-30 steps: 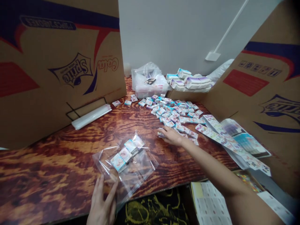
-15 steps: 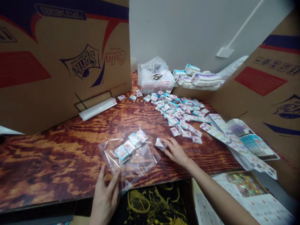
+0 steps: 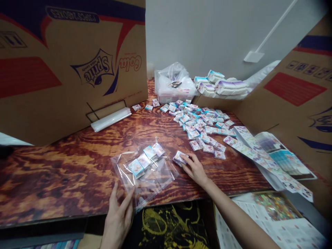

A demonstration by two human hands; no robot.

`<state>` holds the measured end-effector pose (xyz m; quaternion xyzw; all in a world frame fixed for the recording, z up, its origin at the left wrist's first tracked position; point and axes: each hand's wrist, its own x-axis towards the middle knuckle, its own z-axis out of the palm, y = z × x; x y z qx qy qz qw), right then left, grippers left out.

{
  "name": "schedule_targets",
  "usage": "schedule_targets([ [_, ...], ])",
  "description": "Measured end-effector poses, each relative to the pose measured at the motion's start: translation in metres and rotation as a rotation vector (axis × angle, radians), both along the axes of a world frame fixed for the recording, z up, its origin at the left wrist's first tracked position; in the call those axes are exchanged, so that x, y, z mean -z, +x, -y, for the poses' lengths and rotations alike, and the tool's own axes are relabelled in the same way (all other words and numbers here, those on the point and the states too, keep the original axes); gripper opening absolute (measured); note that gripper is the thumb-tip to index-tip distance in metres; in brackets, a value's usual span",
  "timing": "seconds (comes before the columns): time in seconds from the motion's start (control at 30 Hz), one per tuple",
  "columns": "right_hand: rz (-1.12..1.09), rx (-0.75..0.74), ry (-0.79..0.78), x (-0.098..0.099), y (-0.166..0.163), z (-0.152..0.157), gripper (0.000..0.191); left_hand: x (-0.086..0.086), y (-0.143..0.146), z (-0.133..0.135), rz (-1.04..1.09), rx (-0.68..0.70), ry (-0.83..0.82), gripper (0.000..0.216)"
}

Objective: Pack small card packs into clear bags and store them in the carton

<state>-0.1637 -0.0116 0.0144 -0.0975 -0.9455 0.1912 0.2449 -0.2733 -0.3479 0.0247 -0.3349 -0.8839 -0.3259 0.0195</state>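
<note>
On the table [image 3: 77, 173], pinning a bag [image 3: 155, 178] of 4 packets [image 3: 145, 159] with open left hand [image 3: 119, 218], pinching 1 packet [image 3: 177, 157] in right hand [image 3: 195, 169], beside a loose pile [image 3: 199, 124].

Plain pale wall [image 3: 202, 31] at the back, a thin white conduit [image 3: 277, 27] slanting down it to a small box [image 3: 253, 56], cartons [image 3: 64, 76] flanking both sides, glossy wood-grain worktop [image 3: 64, 173] below.

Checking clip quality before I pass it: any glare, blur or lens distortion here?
Head view: even indoor light; glare streaks on the clear bag by the left hand; the table smears toward its left edge; a dark vignette clips the top right corner; print on the small packets is unreadable.
</note>
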Motion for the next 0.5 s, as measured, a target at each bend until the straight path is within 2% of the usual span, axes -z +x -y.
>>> schedule_targets([
  [0.23,0.014,0.061,0.085,0.025,0.001,0.006,0.04,0.004,0.002,-0.005,0.002,-0.007,-0.043,0.035],
  [0.3,-0.004,0.073,0.091,0.023,0.002,0.008,0.04,0.005,0.001,-0.006,-0.008,-0.002,-0.061,0.036],
  [0.37,-0.04,0.099,0.058,0.01,0.006,0.013,0.041,0.004,0.001,-0.006,-0.001,-0.007,-0.07,0.037],
  [0.43,-0.072,0.1,0.004,-0.011,0.011,0.024,0.046,0.001,0.0,-0.007,0.003,-0.013,-0.056,0.038],
  [0.5,-0.065,-0.001,-0.05,-0.034,0.016,0.042,0.05,-0.003,0.0,-0.007,0.007,-0.015,-0.03,0.038],
])
